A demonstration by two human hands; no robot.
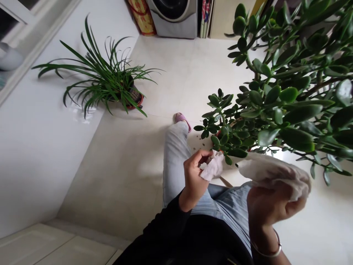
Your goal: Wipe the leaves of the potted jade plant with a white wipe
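My left hand (195,177), in a black sleeve, pinches a small white wipe (213,166) against a leaf at the low edge of a jade plant (275,95). My right hand (268,206), with a silver bangle on its wrist, is closed round a larger crumpled white cloth (275,172) held just under the plant's thick green leaves. The plant's reddish pot (220,133) is mostly hidden behind the foliage. Both hands are close to the plant's lower branches.
The view is tilted sideways. My leg in light jeans (176,162) reaches to a pink slipper (182,118) on the pale tiled floor. A spider plant (110,82) in a red pot stands by the white wall. A washing machine (173,16) stands at the far end.
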